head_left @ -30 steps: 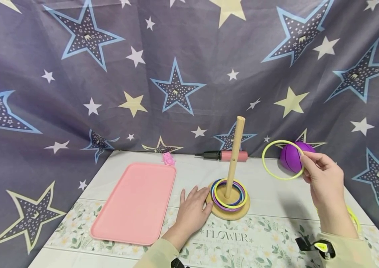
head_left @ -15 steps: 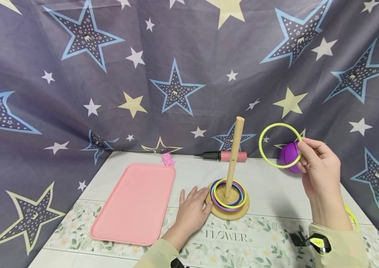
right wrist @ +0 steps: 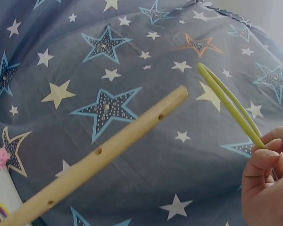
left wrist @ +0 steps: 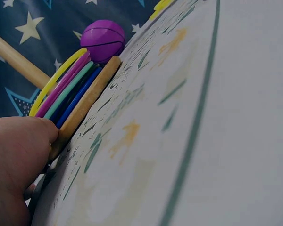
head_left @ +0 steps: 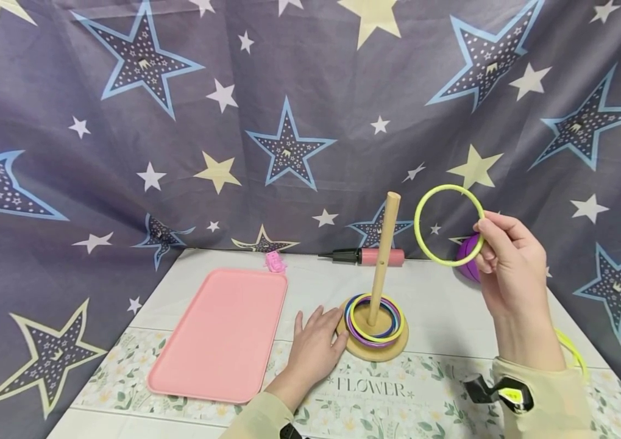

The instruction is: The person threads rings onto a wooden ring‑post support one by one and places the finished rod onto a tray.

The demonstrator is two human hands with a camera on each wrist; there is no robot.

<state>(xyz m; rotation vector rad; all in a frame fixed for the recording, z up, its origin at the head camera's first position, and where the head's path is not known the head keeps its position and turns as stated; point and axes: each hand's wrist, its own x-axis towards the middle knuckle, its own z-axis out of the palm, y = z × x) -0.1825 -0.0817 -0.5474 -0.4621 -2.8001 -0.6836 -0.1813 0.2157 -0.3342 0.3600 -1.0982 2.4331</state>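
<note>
**Yellow ring up by the peg top**

My right hand (head_left: 510,268) pinches a yellow-green ring (head_left: 449,225) at its right edge, thumb & fingers curled on the rim. Ring is held upright in the air, just right of the wooden peg (head_left: 383,256) and about level w/ its tip, not touching it. In the right wrist view the ring (right wrist: 228,104) shows edge-on, near the peg end (right wrist: 104,153).

My left hand (head_left: 315,350) lies flat on the worktop (head_left: 442,305), fingers straight & slightly spread, fingertips against the round wooden base (head_left: 373,347). Stacked rings (head_left: 374,318) sit on that base around the peg: yellow, purple, teal, blue.

Pink tray (head_left: 222,332) to the left of my left hand. Pink-black pump (head_left: 365,255) at the back edge, small pink toy (head_left: 275,261) near it. Purple ball (head_left: 468,256) partly behind my right hand. Another yellow ring (head_left: 570,350) lies by my right forearm.
</note>
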